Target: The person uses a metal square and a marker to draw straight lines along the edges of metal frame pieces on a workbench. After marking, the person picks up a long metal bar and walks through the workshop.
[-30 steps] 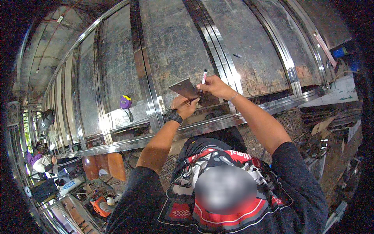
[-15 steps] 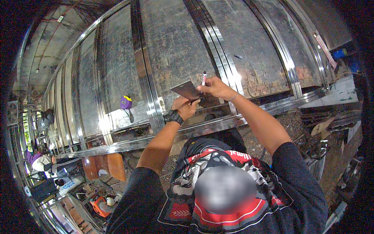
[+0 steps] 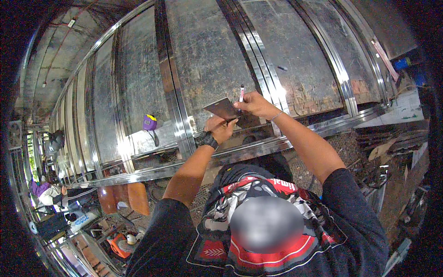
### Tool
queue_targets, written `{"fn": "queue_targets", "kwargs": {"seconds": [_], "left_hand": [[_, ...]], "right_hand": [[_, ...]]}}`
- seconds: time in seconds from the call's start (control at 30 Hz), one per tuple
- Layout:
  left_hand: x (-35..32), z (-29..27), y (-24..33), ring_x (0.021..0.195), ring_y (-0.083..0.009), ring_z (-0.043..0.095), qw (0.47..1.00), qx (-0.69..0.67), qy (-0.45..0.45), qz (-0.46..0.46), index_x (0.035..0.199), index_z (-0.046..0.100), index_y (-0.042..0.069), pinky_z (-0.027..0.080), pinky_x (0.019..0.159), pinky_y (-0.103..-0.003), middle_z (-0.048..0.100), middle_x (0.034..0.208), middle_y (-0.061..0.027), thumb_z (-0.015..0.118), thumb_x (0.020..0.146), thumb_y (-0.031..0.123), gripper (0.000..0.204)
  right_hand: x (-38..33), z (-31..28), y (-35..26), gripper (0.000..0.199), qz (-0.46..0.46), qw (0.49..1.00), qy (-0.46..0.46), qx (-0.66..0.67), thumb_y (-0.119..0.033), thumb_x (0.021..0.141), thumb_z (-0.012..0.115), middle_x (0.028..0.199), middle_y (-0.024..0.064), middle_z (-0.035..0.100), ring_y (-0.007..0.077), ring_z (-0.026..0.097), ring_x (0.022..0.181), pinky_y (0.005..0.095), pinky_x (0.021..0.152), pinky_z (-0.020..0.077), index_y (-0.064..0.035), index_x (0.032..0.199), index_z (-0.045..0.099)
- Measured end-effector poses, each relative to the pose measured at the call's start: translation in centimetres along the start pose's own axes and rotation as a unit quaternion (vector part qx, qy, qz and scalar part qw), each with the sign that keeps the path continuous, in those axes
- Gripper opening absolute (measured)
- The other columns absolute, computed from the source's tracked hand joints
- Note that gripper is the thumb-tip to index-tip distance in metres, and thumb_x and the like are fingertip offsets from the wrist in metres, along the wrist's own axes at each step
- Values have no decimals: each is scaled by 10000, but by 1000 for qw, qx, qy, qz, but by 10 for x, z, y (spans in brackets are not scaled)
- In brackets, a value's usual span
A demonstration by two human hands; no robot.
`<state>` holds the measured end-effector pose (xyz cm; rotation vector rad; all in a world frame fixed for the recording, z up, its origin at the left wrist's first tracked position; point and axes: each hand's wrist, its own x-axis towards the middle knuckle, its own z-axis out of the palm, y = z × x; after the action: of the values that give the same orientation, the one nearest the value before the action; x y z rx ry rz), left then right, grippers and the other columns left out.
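Note:
Over the metal frame, my left hand [image 3: 220, 129] grips the lower edge of a dark, flat metal plate [image 3: 220, 109], which is held tilted. My right hand [image 3: 256, 105] is closed on a white marker pen [image 3: 242, 93] with red print, its dark end pointing up. The pen's lower end is by the plate's right edge; the fingers hide its tip, so I cannot tell if it touches. A small dark cap-like piece [image 3: 282, 68] lies on the panel beyond my right hand. To the left, a purple and yellow tape measure [image 3: 150, 122] rests on the panel.
Shiny metal bars [image 3: 174, 87] cross the worn dark panels [image 3: 203, 51], and a long rail [image 3: 240, 151] runs along the near side. Another person [image 3: 48, 191] is at the far left. An orange tool [image 3: 119, 244] sits low on the left; stacked sheets [image 3: 390, 134] are at right.
The plate and my left hand have shifted very slightly. My right hand keeps the marker pen in nearly the same place. The other person at the far left has moved a little.

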<state>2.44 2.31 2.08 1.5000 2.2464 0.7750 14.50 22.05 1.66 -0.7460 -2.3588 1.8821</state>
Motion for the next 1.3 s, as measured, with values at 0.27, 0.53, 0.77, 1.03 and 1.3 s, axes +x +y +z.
{"fn": "queue_targets", "kwargs": {"seconds": [0.27,0.53,0.77,1.03,1.3], "left_hand": [[-2,0,-7,737,-330,700,1000,22,0,2,871,775,164,540,640,-429,745,829,-87,741,872,345,183],[4,-1,-2,747,-330,711,998,24,-54,-25,897,786,144,540,688,-426,750,804,-99,655,930,475,358],[4,1,-8,806,-299,726,997,-6,-68,-37,932,787,136,544,725,-381,762,852,-91,653,935,468,357],[5,-11,8,692,-264,697,998,22,-41,-39,847,788,144,511,654,-413,730,724,-57,700,914,475,349],[4,-21,14,801,-352,702,994,4,-99,-54,991,785,142,532,690,-443,747,855,-122,681,928,406,291]], "right_hand": [[-11,-4,-25,444,36,992,14,119,-464,917,756,731,25,643,128,545,647,364,591,452,-29,833,735],[-22,-71,-12,306,-18,969,239,65,-304,949,735,893,74,738,182,675,753,351,695,535,-58,1129,705],[-100,-105,35,446,-157,911,307,-226,-275,938,698,1326,155,647,364,598,1223,438,1060,445,-113,1344,606],[-113,-89,40,552,-197,887,243,-340,38,647,732,1135,126,626,380,589,1083,473,894,457,-139,1163,648],[-119,-89,47,557,-217,866,214,-398,17,638,758,1129,118,595,373,583,1092,480,960,439,-149,1153,630]]}}
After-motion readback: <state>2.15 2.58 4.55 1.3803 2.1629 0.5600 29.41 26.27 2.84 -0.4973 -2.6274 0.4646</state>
